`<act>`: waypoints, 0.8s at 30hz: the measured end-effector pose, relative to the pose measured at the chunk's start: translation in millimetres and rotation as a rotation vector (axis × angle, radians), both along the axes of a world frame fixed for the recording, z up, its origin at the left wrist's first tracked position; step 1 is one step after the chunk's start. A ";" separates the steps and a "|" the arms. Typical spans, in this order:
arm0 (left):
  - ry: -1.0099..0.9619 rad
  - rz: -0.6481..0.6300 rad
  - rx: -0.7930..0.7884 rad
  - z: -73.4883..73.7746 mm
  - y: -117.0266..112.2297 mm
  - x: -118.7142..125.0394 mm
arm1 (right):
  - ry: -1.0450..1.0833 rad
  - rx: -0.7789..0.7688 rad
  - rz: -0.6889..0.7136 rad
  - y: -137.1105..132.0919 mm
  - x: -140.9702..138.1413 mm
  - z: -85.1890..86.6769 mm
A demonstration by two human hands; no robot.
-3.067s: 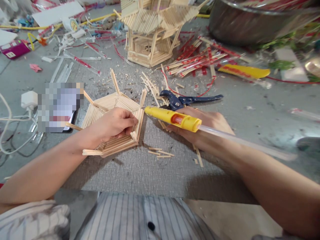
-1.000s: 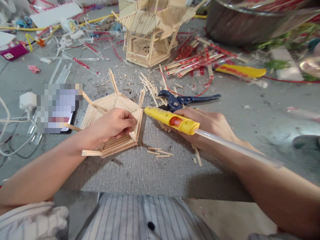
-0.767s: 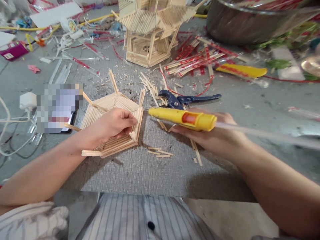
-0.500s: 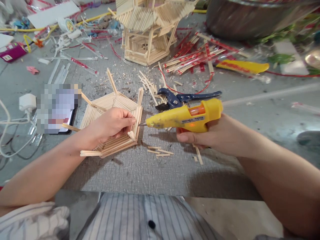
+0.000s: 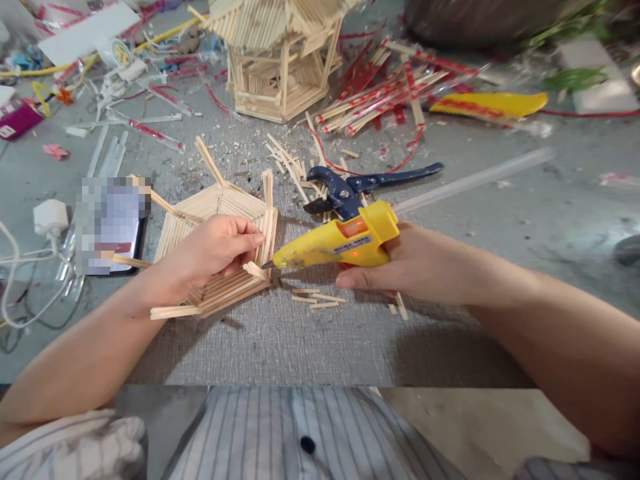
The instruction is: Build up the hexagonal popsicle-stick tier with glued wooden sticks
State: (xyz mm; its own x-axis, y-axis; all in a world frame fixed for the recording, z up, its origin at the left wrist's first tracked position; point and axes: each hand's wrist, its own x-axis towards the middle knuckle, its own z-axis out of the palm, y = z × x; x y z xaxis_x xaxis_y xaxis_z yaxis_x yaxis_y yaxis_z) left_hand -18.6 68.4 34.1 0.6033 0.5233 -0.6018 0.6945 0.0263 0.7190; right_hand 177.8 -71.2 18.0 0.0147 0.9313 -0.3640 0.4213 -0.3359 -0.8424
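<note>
My left hand (image 5: 213,250) is closed on the near right side of a hexagonal roof piece (image 5: 210,207) made of wooden sticks, fingers pinching a stick at its edge. My right hand (image 5: 400,263) grips a yellow hot glue gun (image 5: 340,241), a clear glue stick trailing from its back. The gun's nozzle touches the roof piece's near right corner, just below my left fingers. The roof piece rests on a grey textured mat (image 5: 310,340).
Blue cutters (image 5: 360,187) lie just behind the glue gun. A tall stick pavilion (image 5: 280,60) stands at the back, with red-wrapped sticks (image 5: 395,100) beside it. Loose stick offcuts (image 5: 315,298) lie near my right hand. A phone (image 5: 113,223) and white charger (image 5: 50,217) sit at left.
My right hand turned the glue gun upright into a trigger grip and brought its nozzle down to the roof piece's near right corner. My left hand stayed on the roof piece.
</note>
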 end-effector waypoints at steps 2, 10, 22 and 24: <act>-0.002 0.006 -0.001 2.3 -1.7 1.1 | 0.060 -0.062 0.017 0.7 0.0 0.5; -0.005 0.013 -0.002 0.9 -0.5 0.8 | 0.044 -0.119 0.014 0.3 -0.9 -2.9; 0.002 0.014 0.007 2.3 -1.3 2.3 | 0.048 -0.136 0.004 0.1 -0.4 -2.5; 0.001 0.012 0.009 1.9 -0.7 2.2 | 0.054 -0.125 0.000 -0.4 0.0 -3.4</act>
